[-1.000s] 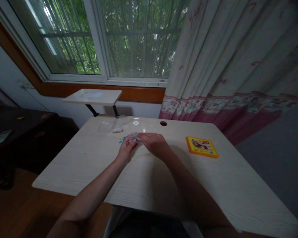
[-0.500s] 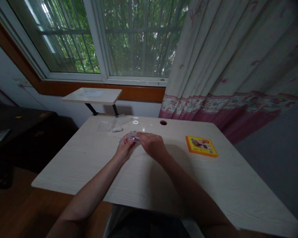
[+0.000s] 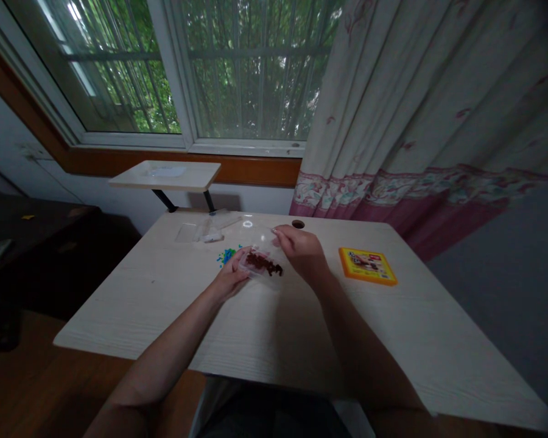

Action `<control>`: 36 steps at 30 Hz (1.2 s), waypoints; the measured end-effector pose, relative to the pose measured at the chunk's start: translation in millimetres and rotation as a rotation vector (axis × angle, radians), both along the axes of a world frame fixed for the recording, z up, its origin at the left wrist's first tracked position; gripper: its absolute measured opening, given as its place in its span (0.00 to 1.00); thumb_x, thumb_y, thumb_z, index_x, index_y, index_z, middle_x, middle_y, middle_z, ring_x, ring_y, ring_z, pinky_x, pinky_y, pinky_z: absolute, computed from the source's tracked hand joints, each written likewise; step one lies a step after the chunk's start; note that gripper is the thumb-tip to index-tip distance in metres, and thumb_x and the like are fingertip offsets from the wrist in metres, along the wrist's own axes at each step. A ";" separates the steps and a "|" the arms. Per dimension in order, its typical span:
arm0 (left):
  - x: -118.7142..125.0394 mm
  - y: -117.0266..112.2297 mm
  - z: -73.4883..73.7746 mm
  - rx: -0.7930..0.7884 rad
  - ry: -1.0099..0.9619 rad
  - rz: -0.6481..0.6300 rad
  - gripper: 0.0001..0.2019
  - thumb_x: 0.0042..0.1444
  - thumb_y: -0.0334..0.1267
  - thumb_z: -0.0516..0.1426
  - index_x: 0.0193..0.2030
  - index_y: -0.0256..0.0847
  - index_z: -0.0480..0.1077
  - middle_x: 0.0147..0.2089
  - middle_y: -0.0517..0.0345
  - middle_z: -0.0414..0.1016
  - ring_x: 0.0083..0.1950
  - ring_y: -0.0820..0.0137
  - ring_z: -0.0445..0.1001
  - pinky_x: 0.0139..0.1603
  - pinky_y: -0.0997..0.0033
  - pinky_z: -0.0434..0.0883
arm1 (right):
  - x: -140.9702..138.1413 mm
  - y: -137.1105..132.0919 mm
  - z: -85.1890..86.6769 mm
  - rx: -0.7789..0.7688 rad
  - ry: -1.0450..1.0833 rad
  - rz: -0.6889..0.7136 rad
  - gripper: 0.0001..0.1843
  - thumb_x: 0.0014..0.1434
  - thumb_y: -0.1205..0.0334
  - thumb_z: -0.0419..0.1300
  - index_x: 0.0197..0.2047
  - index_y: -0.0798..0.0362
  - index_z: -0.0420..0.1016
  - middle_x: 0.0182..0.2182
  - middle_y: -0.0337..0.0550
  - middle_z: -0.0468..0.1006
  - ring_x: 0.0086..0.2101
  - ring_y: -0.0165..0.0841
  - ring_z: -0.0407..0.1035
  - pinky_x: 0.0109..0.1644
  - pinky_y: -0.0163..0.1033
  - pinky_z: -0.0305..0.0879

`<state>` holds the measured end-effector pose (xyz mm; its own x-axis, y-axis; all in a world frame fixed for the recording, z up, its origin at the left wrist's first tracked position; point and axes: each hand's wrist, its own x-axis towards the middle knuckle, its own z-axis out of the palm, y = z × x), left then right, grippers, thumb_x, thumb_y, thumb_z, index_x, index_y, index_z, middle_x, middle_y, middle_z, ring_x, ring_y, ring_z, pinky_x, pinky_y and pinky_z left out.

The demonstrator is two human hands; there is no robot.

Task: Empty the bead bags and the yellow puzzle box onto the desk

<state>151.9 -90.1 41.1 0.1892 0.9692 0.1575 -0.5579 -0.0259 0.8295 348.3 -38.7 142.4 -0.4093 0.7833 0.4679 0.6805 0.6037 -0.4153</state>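
My left hand [image 3: 231, 274] is closed on the near left side of a clear plastic container [image 3: 249, 272]; whether it is a thin box or a bag is hard to make out. Many small dark red-brown pieces [image 3: 265, 263] show in or on it, in a band stretching to the right. My right hand [image 3: 301, 246] is up and to the right of it, thumb and finger pinched at a see-through edge, apparently part of the same plastic. A small heap of blue and green pieces [image 3: 227, 255] lies on the table just beyond my left hand.
Clear plastic boxes and lids [image 3: 207, 231] lie at the back left of the table [image 3: 164, 304]. A small raised shelf [image 3: 164, 175] stands behind them. A yellow-orange flat box [image 3: 368, 266] lies to the right. A round cable hole [image 3: 298, 224] is near the back edge.
My right hand has moved right and slightly up, away from my left hand. The plastic between them is now spread out, and the red-brown pieces and blue-green heap show clearly.
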 end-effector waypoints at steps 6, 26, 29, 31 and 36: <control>-8.8 -3.5 -1.7 -0.039 -0.079 -0.137 0.37 0.36 0.51 0.74 0.54 0.42 0.72 0.56 0.46 0.75 0.59 0.53 0.74 0.65 0.48 0.66 | 8.3 3.6 0.0 -0.135 -0.315 -0.194 0.18 0.70 0.55 0.48 0.41 0.47 0.79 0.35 0.43 0.83 0.35 0.34 0.74 0.34 0.34 0.58; -128.9 19.3 14.3 0.003 0.586 0.435 0.32 0.40 0.39 0.71 0.52 0.42 0.66 0.51 0.51 0.78 0.49 0.62 0.78 0.55 0.54 0.74 | 51.8 13.0 16.4 -0.115 0.172 -0.140 0.19 0.64 0.51 0.55 0.50 0.50 0.79 0.40 0.45 0.84 0.40 0.38 0.77 0.47 0.41 0.72; -137.2 18.5 13.1 -0.010 0.599 0.378 0.32 0.39 0.38 0.72 0.52 0.43 0.67 0.52 0.50 0.78 0.50 0.62 0.78 0.57 0.53 0.72 | 54.0 12.7 18.0 -0.109 0.174 -0.142 0.18 0.64 0.50 0.55 0.49 0.50 0.80 0.39 0.45 0.84 0.39 0.38 0.77 0.46 0.42 0.73; -139.6 18.2 14.4 -0.011 0.612 0.387 0.32 0.38 0.37 0.72 0.51 0.44 0.68 0.52 0.51 0.78 0.50 0.62 0.79 0.57 0.53 0.73 | 54.7 11.8 19.3 -0.110 0.181 -0.138 0.18 0.64 0.51 0.55 0.48 0.50 0.80 0.40 0.46 0.84 0.39 0.38 0.77 0.46 0.42 0.73; -136.5 16.8 19.6 -0.017 0.664 0.417 0.32 0.36 0.38 0.72 0.51 0.44 0.70 0.51 0.51 0.78 0.49 0.60 0.79 0.53 0.57 0.75 | 54.7 10.6 19.9 -0.112 0.197 -0.113 0.17 0.64 0.52 0.56 0.48 0.51 0.80 0.41 0.47 0.83 0.40 0.37 0.77 0.47 0.42 0.72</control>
